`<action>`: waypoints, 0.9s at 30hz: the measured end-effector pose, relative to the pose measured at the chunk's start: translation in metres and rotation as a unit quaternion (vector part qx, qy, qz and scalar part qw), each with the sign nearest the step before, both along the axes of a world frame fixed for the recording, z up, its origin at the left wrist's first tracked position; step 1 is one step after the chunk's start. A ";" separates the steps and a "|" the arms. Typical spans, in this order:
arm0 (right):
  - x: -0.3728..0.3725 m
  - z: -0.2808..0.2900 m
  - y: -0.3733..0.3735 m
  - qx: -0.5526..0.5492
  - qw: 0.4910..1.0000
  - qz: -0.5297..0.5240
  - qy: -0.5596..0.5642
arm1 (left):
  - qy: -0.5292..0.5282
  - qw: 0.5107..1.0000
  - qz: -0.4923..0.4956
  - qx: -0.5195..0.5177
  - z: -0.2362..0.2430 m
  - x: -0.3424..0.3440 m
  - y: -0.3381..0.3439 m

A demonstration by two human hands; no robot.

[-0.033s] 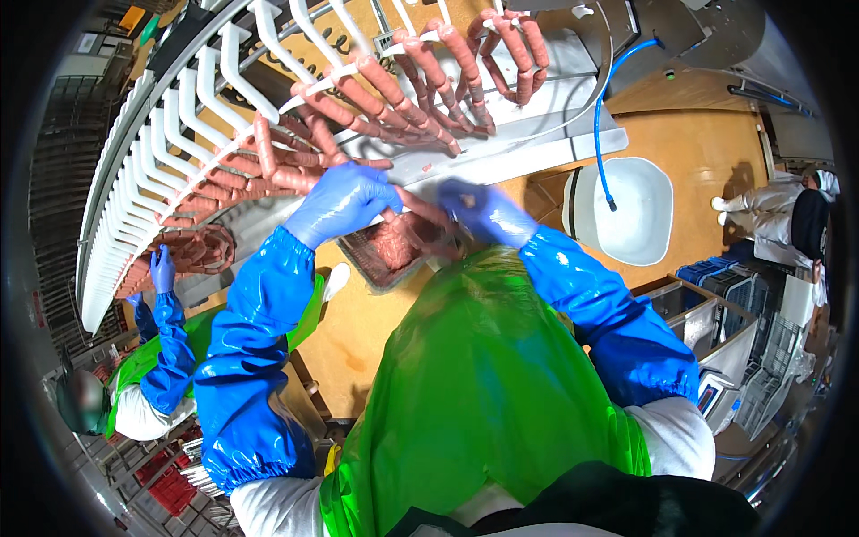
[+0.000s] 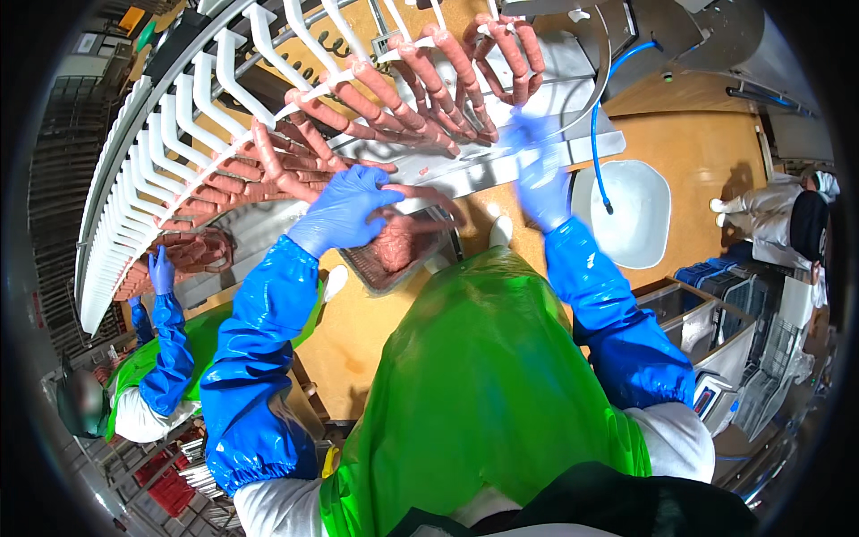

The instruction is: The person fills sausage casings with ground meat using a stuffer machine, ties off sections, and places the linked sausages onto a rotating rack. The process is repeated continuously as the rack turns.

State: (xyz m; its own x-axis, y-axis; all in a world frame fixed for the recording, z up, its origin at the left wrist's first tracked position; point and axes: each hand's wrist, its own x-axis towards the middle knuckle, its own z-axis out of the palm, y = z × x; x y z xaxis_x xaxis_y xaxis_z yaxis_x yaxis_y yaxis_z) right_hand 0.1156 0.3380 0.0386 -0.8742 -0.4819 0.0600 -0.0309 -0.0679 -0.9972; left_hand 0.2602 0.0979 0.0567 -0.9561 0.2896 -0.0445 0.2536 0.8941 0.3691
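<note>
My left hand (image 2: 344,210), in a blue-violet glove, is closed around a link of raw sausage (image 2: 428,195) whose free end sticks out to the right, smeared by motion. Beneath it sits a grey tray (image 2: 386,285) with raw sausage meat (image 2: 394,245) inside. My right hand (image 2: 542,183) reaches up toward the right end of the hanging sausage strings (image 2: 514,67). Motion smears its fingers, so their grip does not show. Linked sausages (image 2: 380,89) hang in loops from the white hooks (image 2: 234,72) of a curved rail.
A steel ledge (image 2: 586,152) runs below the hooks. At the right stand a white tub (image 2: 646,215) with a blue hose (image 2: 597,134) and stacked crates (image 2: 707,268). One co-worker (image 2: 170,349) works at the left; another person (image 2: 778,215) stands far right.
My right hand has moved up and right, away from the left hand and the tray, toward the hanging sausages. My left hand stays nearly in place on the sausage.
</note>
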 end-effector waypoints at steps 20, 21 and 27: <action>-0.111 -0.022 0.011 0.072 0.983 0.166 -0.021 | -0.033 0.777 0.280 0.563 -0.029 -0.176 0.103; -0.120 -0.024 0.011 0.100 0.978 0.181 -0.028 | -0.046 0.771 0.292 0.565 -0.023 -0.171 0.105; -0.098 -0.018 -0.015 -0.184 0.904 0.228 -0.311 | 0.104 0.936 0.190 0.276 -0.049 -0.166 0.088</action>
